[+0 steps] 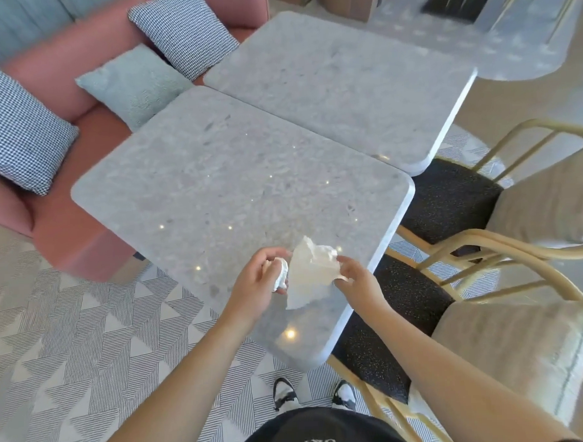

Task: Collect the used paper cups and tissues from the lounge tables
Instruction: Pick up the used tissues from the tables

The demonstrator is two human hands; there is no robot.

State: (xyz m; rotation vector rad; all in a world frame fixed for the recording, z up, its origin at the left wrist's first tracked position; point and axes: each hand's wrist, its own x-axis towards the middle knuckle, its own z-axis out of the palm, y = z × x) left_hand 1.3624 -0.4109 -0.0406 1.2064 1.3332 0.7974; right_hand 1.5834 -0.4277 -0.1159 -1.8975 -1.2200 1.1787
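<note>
The left hand [257, 281] curls around a small crumpled tissue ball [281, 275], fingers closed on it so the wad stays gathered in the palm. The right hand [353, 280] pinches one edge of a larger tissue sheet [310, 274], which hangs loose and half-unfolded between the two hands, its lower corner drooping. Held this way, the sheet looks ready to be bunched together with the wad, probably so one hand can carry both; that is a judgement, not something shown.

Both hands and both tissues hover above the near corner of the near grey table [216, 177], close to its rounded front edge, and neither tissue touches the top. No paper cups are visible on this table. A second grey table [338, 83] butts against its far side, and no cups or tissues are visible there either.

To the left of the near table stands a pink sofa [62, 228] with a pale green cushion [133, 84] and checked cushions [19, 134]. To its right, two cane chairs [482, 247] with dark seats are tucked in beside the edge. Under the near table lies a patterned grey floor [72, 327].
</note>
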